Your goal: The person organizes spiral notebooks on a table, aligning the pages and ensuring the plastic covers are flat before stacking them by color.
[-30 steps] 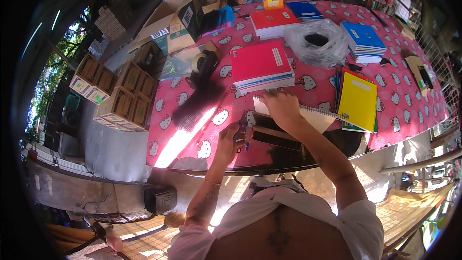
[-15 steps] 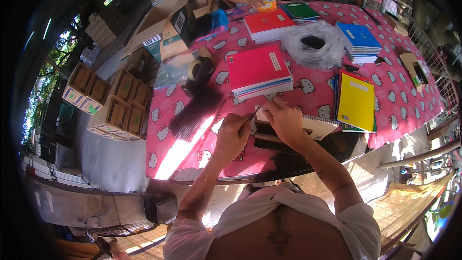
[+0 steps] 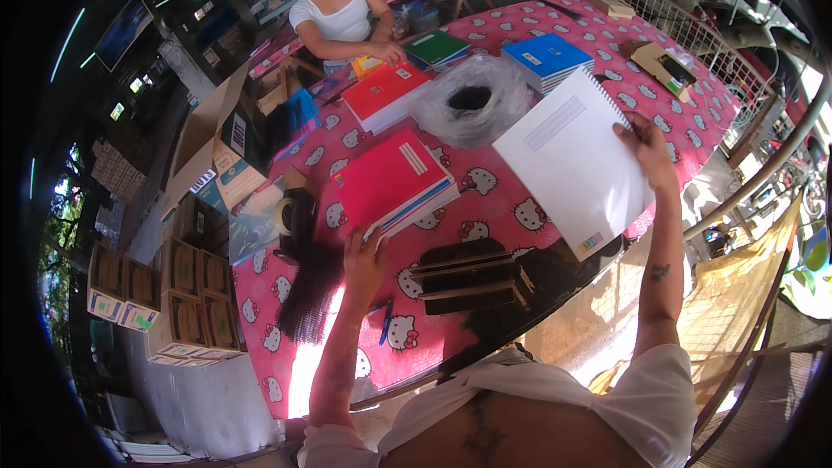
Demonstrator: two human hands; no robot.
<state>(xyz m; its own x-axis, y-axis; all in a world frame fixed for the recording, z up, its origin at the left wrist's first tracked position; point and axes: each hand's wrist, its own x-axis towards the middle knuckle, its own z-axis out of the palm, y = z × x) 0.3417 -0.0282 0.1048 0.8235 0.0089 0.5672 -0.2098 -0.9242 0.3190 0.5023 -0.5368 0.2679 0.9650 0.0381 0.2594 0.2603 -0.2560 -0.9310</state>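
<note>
the right hand is gripping the white notebook by its far-right edge, lifting it tilted above the table; the left hand, loosely curled, is touching the pink stack.

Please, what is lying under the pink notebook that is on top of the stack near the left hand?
Under the pink notebook more notebooks show as stacked edges, one blue. The left hand touches the stack's near corner. The pink patterned tablecloth lies beneath. How many notebooks there are cannot be counted; their covers are hidden.

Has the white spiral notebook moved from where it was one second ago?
Yes. The right hand has lifted the white spiral notebook off the black stack at the table edge, up and to the right, toward the blue books.
</note>
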